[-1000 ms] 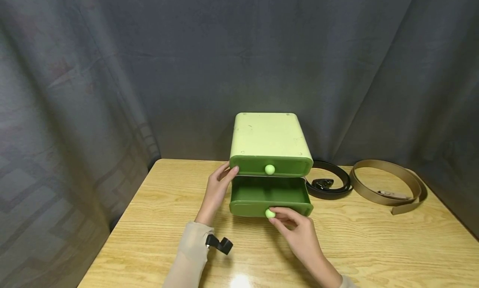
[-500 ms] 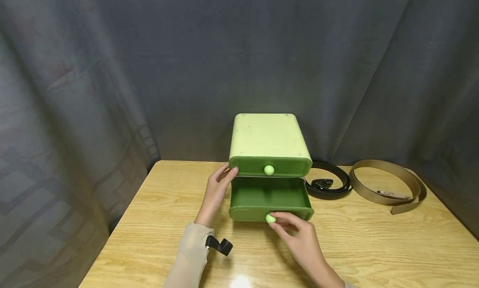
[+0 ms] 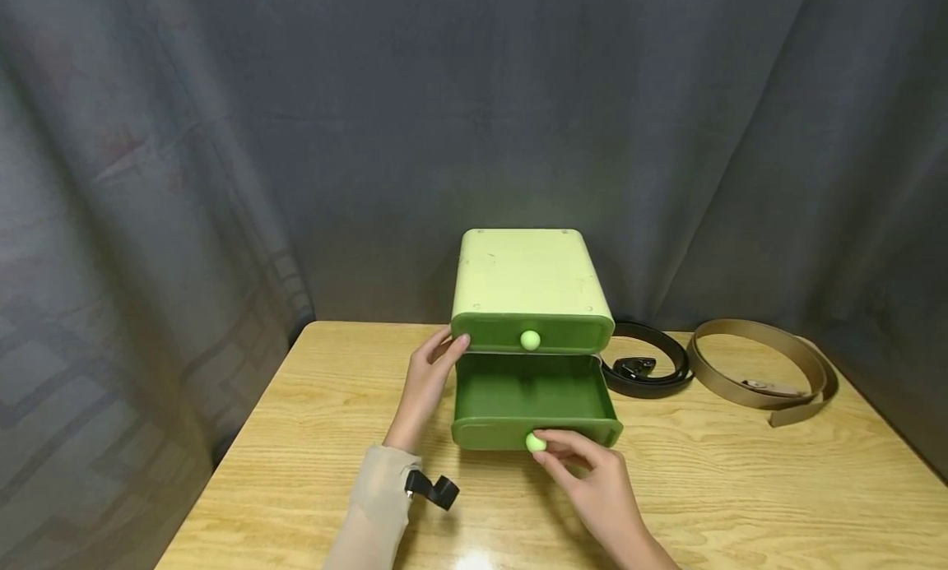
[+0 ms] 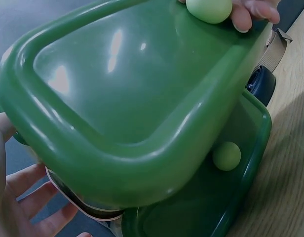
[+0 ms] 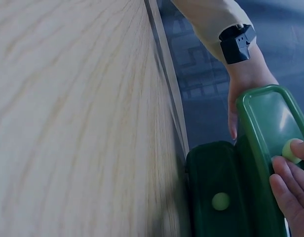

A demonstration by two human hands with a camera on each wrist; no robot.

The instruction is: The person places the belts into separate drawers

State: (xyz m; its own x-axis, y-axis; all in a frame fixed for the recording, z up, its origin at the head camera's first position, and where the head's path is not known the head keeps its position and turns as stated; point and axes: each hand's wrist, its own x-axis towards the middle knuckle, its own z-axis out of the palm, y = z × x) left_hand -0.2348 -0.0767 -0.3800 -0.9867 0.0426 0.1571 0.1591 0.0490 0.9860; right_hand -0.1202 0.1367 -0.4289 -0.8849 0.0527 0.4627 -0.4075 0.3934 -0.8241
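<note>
- Light wooden table (image 3: 311,438) with visible grain.
- Light-green plastic two-drawer cabinet (image 3: 527,284) stands at the table's back middle.
- Coiled black leather belt (image 3: 646,364) lies just right of the cabinet.
- Coiled tan belt (image 3: 763,371) lies further right.

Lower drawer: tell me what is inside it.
The lower drawer stands pulled out, the right hand pinching its knob. The part that shows holds nothing but bare green floor. Its back end is covered by the upper drawer, so that part cannot be seen.

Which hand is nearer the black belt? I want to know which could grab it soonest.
Right. The right hand pinches the lower drawer's knob, on the black belt's side; the left hand rests on the cabinet's far side.
</note>
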